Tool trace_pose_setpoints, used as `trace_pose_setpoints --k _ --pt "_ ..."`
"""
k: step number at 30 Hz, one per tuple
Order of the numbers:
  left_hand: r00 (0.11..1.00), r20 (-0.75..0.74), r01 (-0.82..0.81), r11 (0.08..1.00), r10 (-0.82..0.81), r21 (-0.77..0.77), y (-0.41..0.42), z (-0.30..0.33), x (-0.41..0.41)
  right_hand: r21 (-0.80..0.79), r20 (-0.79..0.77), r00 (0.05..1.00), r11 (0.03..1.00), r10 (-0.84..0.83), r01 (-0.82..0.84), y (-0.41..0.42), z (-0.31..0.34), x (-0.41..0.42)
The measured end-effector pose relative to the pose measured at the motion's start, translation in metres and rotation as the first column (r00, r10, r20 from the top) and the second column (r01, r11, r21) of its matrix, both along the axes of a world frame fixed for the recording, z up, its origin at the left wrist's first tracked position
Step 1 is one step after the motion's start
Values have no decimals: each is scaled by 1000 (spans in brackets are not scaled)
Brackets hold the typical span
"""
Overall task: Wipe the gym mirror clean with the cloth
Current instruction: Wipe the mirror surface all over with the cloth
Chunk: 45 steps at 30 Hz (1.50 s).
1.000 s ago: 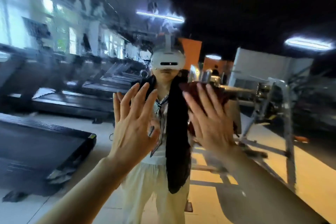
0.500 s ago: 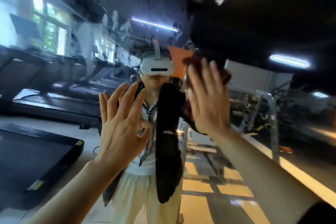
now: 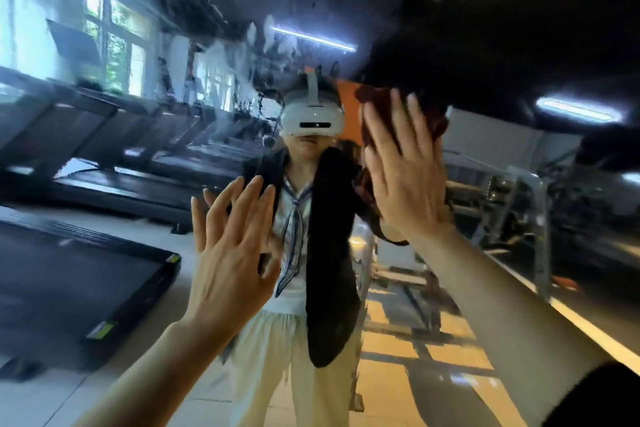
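Observation:
The gym mirror [image 3: 138, 166] fills the whole view and reflects the room and the person wearing the camera. My right hand [image 3: 405, 170] is raised with straight fingers, pressing a dark red cloth [image 3: 377, 100] flat against the glass; the cloth shows above and to the left of the fingers. My left hand [image 3: 232, 253] is lower and to the left, fingers spread and straight, palm toward the glass, holding nothing. Whether it touches the mirror is unclear. Most of the cloth is hidden behind my right hand.
In the reflection, treadmills [image 3: 104, 156] line the left side under bright windows [image 3: 114, 45]. A weight machine frame [image 3: 526, 218] stands at the right. Ceiling strip lights [image 3: 311, 38] glow overhead. The view is blurred by motion.
My right hand has slid the cloth upward on the glass, from chest height to beside the reflected head. My left hand stayed spread at about the same height.

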<state>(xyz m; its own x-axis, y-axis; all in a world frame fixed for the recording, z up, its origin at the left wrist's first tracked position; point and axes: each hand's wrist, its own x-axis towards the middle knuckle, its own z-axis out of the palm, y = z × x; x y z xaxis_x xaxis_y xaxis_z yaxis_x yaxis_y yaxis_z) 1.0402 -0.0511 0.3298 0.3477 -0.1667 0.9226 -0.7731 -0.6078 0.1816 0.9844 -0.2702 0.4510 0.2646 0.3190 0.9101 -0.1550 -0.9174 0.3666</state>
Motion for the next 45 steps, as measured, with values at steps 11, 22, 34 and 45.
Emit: trace_pose_setpoints --k 11,22,34,45 --pt "987 -151 83 985 -60 150 -7 -43 -19 -327 -330 927 943 -178 64 -7 -180 -29" --pt "967 -243 119 979 -76 165 -11 -62 -36 -90 -345 930 991 -127 102 11 -213 -30" --pt "975 -214 105 976 -63 189 -73 -46 -65 197 -46 998 979 -54 62 -17 -145 -20" --pt "978 -197 124 959 -75 254 -133 -51 -97 579 177 982 814 -69 -47 -80 -186 -55"
